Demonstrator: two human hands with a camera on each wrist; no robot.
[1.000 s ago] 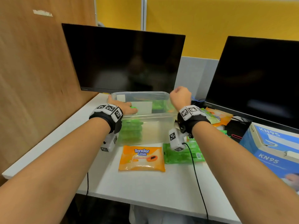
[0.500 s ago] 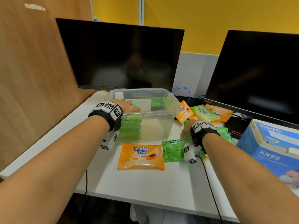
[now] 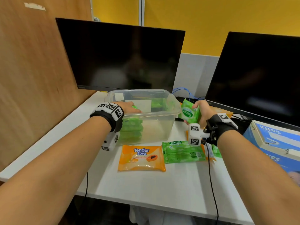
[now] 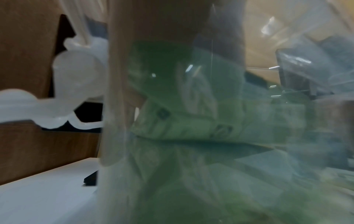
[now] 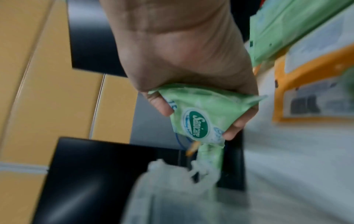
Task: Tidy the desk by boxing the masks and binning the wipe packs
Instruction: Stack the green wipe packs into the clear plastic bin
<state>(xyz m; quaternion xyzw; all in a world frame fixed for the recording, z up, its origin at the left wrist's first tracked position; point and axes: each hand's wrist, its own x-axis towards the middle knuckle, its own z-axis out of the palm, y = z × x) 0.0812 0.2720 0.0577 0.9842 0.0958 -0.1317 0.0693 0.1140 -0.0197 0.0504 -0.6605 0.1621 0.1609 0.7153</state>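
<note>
A clear plastic bin (image 3: 162, 114) stands mid-desk with several green wipe packs (image 3: 132, 129) stacked inside at its left. My left hand (image 3: 130, 108) lies over the bin's near rim, fingers stretched out over the stack. Through the bin wall (image 4: 114, 106) the left wrist view shows those packs (image 4: 201, 121) blurred. My right hand (image 3: 200, 111) grips a green Sanicare pack (image 3: 188, 113) in the air just right of the bin's rim. In the right wrist view thumb and fingers of that hand (image 5: 197, 119) squeeze the pack (image 5: 210, 100).
An orange Tender Love pack (image 3: 141, 157) and a green Sanicare pack (image 3: 183, 151) lie in front of the bin. More packs (image 3: 226, 112) sit behind my right hand. A blue KN95 mask box (image 3: 276, 143) is at the right. Two dark monitors (image 3: 121, 59) stand behind.
My right hand dropped from above the bin to the packs at its right, took a green Sanicare pack and lifted it beside the bin's rim. The left hand stayed put.
</note>
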